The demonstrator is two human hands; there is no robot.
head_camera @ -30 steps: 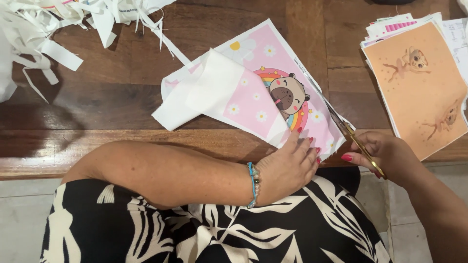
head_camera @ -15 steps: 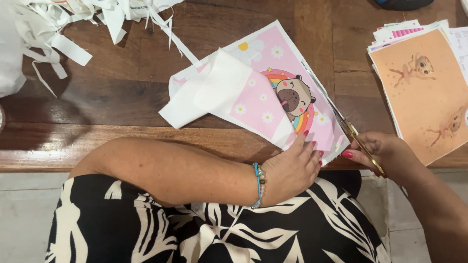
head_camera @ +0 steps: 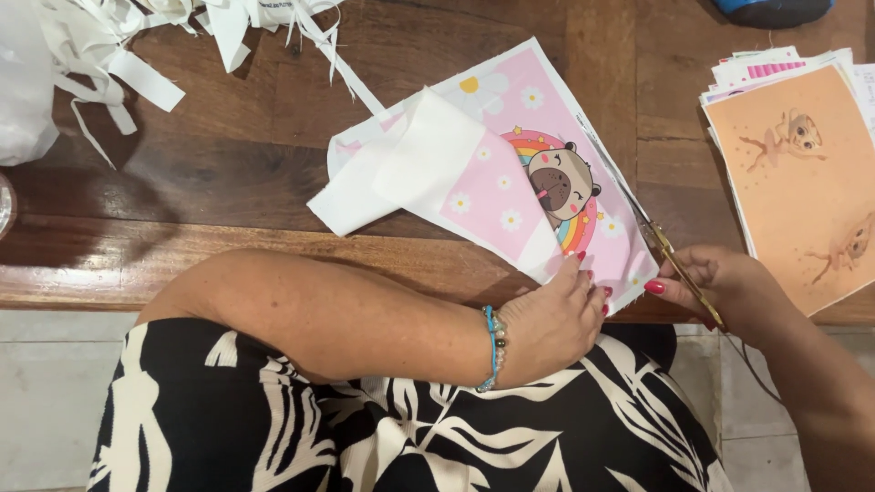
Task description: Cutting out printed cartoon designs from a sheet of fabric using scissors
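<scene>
A pink printed sheet (head_camera: pixel 510 155) with daisies, a rainbow and a brown cartoon animal lies on the wooden table (head_camera: pixel 228 182), its left part curled over showing the white back. My left hand (head_camera: pixel 556 319) pinches the sheet's near corner at the table edge. My right hand (head_camera: pixel 720 287) grips gold-handled scissors (head_camera: pixel 656 237), whose blades run along the sheet's right edge.
A stack of orange printed sheets (head_camera: pixel 802 182) lies at the right. White paper strips (head_camera: pixel 137 46) are heaped at the far left, beside a white bag (head_camera: pixel 23 82). A dark blue object (head_camera: pixel 775 9) sits at the top right. My black-and-white patterned clothing fills the foreground.
The scissors have advanced a little further up the sheet's right edge. My left hand keeps its hold on the near corner.
</scene>
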